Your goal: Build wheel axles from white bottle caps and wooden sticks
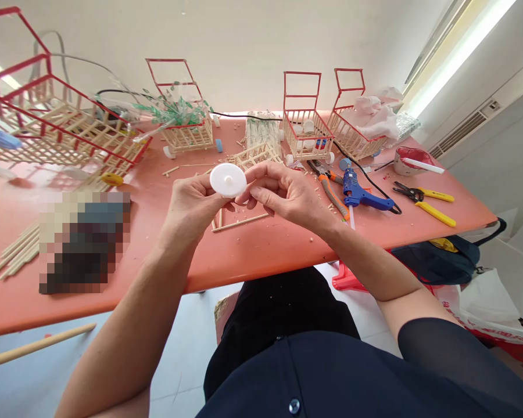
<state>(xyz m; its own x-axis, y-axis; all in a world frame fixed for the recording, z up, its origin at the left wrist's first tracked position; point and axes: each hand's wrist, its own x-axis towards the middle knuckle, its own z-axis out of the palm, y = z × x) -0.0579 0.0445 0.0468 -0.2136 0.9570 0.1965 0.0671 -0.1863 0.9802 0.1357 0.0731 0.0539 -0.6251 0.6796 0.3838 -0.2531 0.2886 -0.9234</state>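
My left hand (192, 206) pinches a white round plastic cap (232, 175) between thumb and fingers. The cap's face is turned up toward me, with a small nub at its middle. Close against its right side is my right hand (283, 188), its fingers loosely bent and apart, with nothing visible in them. Whether its fingertips touch the cap I cannot tell. Below both hands, a frame of thin wooden sticks (239, 223) lies on the orange table (261, 255).
Behind stand small stick carts with red handles, including one cart (307, 142) with white wheels. A larger cart (65, 119) is at left. At right lie a blue glue gun (366, 196), pliers (335, 194), yellow-handled wire strippers (427, 203) and a bowl (407, 162). Loose sticks (24, 249) lie at left.
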